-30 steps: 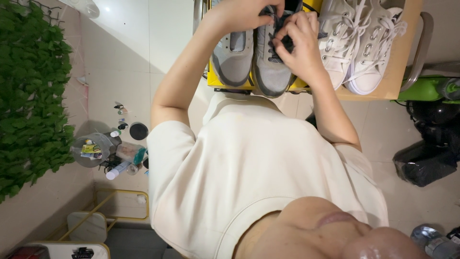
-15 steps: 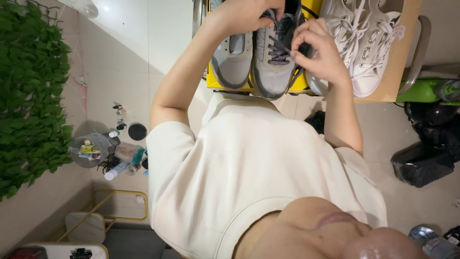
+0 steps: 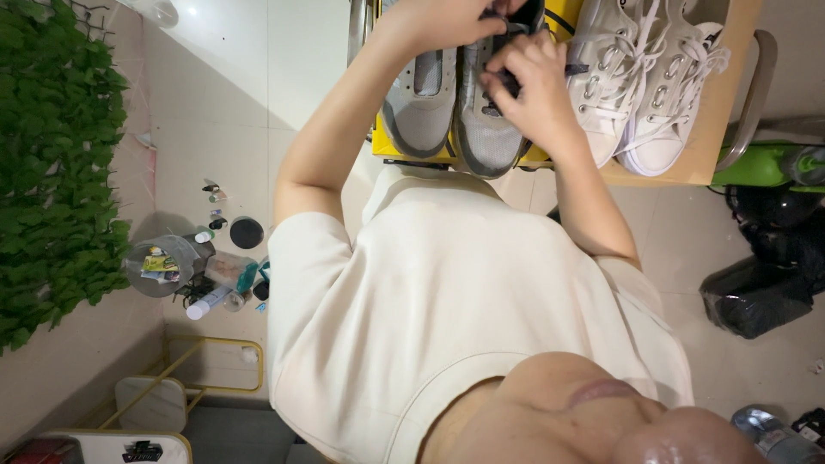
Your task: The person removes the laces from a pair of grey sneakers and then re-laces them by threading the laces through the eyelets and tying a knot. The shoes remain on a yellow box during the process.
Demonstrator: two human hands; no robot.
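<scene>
Head view, looking straight down the wearer's cream T-shirt (image 3: 447, 301). Left hand (image 3: 434, 21) at the top edge, fingers pinched together on the dark lace (image 3: 497, 13) of the right-hand grey sneaker (image 3: 483, 129). Right hand (image 3: 533, 86) over the same shoe, fingers curled shut on the lace lower down. This shoe sits touching its grey mate (image 3: 418, 103), both on a yellow shoebox (image 3: 382, 142). Pair of white lace-up sneakers (image 3: 644, 86) just beside, on a brown board (image 3: 718, 112). Leafy green wall (image 3: 51, 172) on the picture's left; clutter of bottles (image 3: 206, 283) on the tiled floor.
</scene>
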